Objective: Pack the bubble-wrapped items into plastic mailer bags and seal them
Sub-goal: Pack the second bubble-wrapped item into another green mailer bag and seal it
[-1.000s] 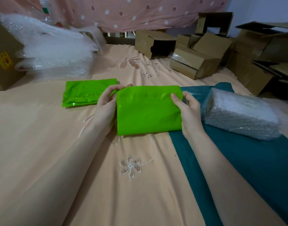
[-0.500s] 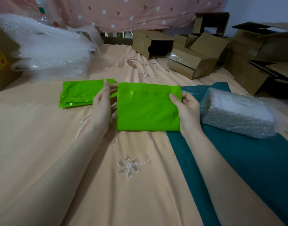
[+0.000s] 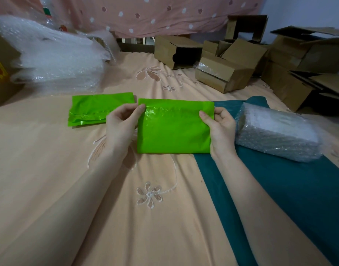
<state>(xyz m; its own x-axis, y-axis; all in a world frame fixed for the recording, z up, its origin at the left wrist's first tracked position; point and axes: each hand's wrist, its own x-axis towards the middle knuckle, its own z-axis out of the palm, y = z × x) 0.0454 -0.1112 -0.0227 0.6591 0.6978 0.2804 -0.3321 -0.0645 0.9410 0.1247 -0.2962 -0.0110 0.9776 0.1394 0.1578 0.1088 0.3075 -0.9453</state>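
A bright green mailer bag (image 3: 174, 129) lies on the peach bedsheet in the middle, its flap folded down along the top. My left hand (image 3: 122, 123) pinches its upper left corner between thumb and fingers. My right hand (image 3: 219, 125) grips its right edge, thumb on top. A second green mailer bag (image 3: 95, 110) lies flat just left of it, partly behind my left hand. A bubble-wrapped block (image 3: 278, 134) rests on a teal cloth (image 3: 291, 189) to the right, untouched.
A heap of bubble wrap (image 3: 49, 60) fills the back left beside a cardboard box (image 3: 1, 73) with a yellow label. Several open cardboard boxes (image 3: 226, 73) crowd the back and right. A pink dotted curtain (image 3: 145, 14) hangs behind.
My left hand went from lying flat beside the bag to pinching its upper left corner. The bag lies a little flatter; my right hand kept its grip on the right edge.
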